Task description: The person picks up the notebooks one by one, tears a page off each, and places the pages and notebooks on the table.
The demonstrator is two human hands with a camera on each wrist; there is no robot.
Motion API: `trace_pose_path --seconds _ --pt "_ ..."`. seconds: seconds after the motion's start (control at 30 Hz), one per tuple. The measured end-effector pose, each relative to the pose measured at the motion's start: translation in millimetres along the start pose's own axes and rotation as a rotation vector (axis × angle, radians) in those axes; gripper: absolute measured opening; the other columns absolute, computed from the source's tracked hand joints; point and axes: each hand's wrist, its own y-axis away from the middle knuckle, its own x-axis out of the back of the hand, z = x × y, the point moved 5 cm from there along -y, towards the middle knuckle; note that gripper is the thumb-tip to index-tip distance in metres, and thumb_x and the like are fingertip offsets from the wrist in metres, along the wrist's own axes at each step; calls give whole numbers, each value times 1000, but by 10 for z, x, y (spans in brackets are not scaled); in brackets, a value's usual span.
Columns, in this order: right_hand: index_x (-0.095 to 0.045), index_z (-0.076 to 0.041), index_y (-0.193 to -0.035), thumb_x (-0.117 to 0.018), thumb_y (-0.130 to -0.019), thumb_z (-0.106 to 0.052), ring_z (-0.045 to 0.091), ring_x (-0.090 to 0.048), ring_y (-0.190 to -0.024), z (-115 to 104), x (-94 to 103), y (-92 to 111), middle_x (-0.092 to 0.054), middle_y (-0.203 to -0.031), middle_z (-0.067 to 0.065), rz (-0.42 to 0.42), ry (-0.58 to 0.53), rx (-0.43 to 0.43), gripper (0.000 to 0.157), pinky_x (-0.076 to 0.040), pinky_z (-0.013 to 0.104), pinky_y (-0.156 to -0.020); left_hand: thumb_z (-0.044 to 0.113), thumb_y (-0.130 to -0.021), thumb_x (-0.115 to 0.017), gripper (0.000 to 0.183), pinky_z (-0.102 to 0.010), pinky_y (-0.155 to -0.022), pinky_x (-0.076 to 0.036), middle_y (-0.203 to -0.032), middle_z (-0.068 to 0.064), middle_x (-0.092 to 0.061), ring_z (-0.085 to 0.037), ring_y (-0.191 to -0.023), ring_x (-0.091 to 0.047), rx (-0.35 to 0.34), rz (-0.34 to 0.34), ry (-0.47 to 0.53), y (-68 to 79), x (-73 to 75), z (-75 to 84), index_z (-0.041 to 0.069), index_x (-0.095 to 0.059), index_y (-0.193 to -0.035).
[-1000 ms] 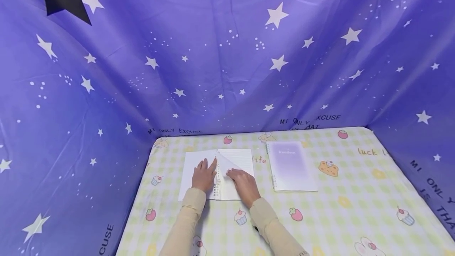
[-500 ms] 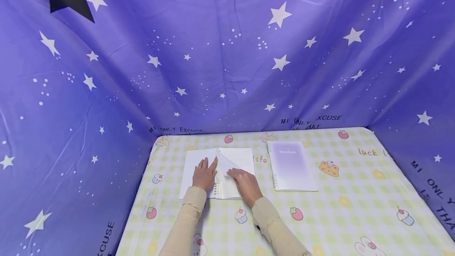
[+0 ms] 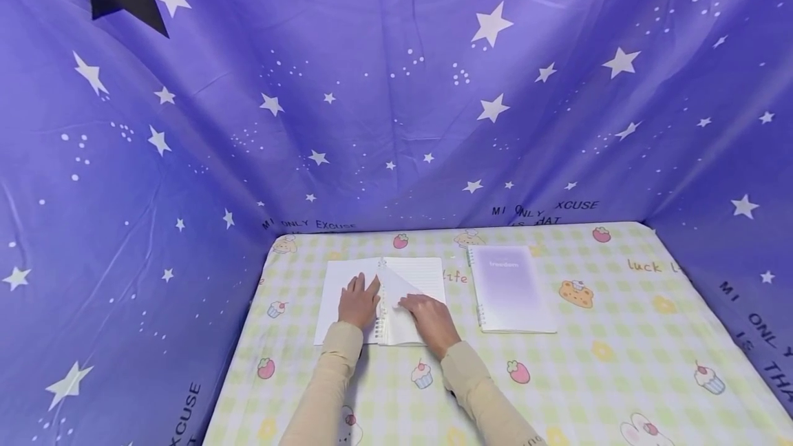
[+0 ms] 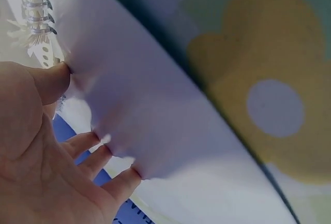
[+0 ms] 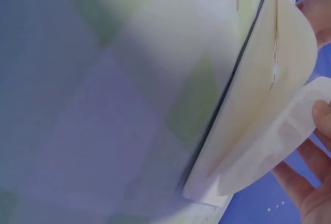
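Note:
An open ring-bound notebook (image 3: 331, 281) lies on the table, its binding rings (image 4: 37, 6) running between two white halves. Frayed, punched paper edging (image 4: 46, 50) shows beside the rings. My left hand (image 3: 359, 303) rests on the left page, fingers extended, with the thumb (image 4: 54, 81) near the binding. On the other half, my right hand (image 3: 430, 319) pinches a page (image 3: 396, 291) between thumb and fingers. That page is lifted and folded over diagonally, baring a lined sheet (image 3: 427, 270) beneath. In the right wrist view the raised page (image 5: 269, 141) bows up toward the thumb.
A second spiral notebook (image 3: 511, 294) with a purple-and-white cover lies closed to the right. Under both is a checked tablecloth (image 3: 619, 363) with printed cakes, strawberries and bears. A purple starry curtain (image 3: 372, 122) surrounds the table's back and sides.
The head view has shifted slightly, so the scene sits a little differently in frame. Both hands and the folded page keep their places on the notebook.

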Motion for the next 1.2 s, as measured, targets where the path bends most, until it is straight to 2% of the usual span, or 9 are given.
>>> trace_pose_path --seconds 0.23,0.4,0.53,0.63,0.77,0.83,0.97,1.13,1.2 --pt "-75 -13 -112 -65 -92 -5 22 -65 -117 33 87 84 -72 -120 3 -9 -66 -40 24 -52 40 -102 24 -99 -56 32 -62 -103 -44 -142 -25 -48 -42 -130 -47 1 52 23 -9 110 51 10 -63 -128" --pt "-76 -15 -109 -66 -92 -6 23 -66 -114 -3 161 165 -73 -118 6 17 -87 2 21 -53 40 -100 20 -101 -50 34 -59 -110 -38 -148 -23 -44 -40 -136 -41 45 -24 42 -9 116 64 -1 -66 -123" --pt "-77 -17 -105 -68 -91 -8 22 -67 -112 -31 203 260 -73 -115 4 44 -96 13 18 -54 39 -98 14 -100 -48 35 -58 -113 -36 -149 -22 -43 -39 -138 -39 71 -51 77 30 165 87 -10 -67 -118" --pt "-77 -16 -103 -69 -91 -9 21 -67 -112 -45 233 304 -74 -114 3 52 -106 22 16 -53 39 -99 13 -100 -44 40 -59 -113 -35 -149 -22 -41 -39 -139 -38 65 -37 90 37 130 53 1 -60 -134" --pt "-76 -15 -103 -67 -92 -10 21 -66 -110 -39 253 362 -74 -111 2 59 -89 42 14 -52 38 -101 14 -98 -42 55 -61 -114 -32 -152 -25 -37 -41 -141 -36 41 -30 119 27 10 -12 22 -39 -153" --pt "-75 -16 -103 -67 -92 -11 20 -66 -109 -34 263 398 -74 -110 1 74 -80 52 14 -51 38 -101 13 -96 -45 58 -63 -113 -32 -151 -27 -38 -43 -140 -37 22 -12 135 40 -1 -21 21 -39 -153" --pt "-74 -16 -104 -67 -93 -11 18 -65 -111 -34 294 455 -73 -111 -1 113 -113 82 14 -49 36 -104 16 -96 -48 52 -65 -113 -31 -150 -28 -41 -44 -139 -38 10 33 201 77 29 -33 11 -48 -147" --pt "-71 -14 -105 -62 -97 -11 21 -58 -125 -46 345 493 -67 -126 3 147 -206 115 12 -44 37 -110 23 -98 -49 50 -64 -116 -26 -151 -28 -41 -43 -142 -35 34 45 310 112 67 -46 1 -51 -143" --pt "-69 -13 -110 -59 -99 -12 21 -57 -127 -43 359 495 -65 -130 3 148 -216 106 15 -44 37 -110 25 -98 -50 50 -63 -119 -21 -151 -28 -40 -43 -143 -33 41 45 358 127 75 -42 0 -51 -141"
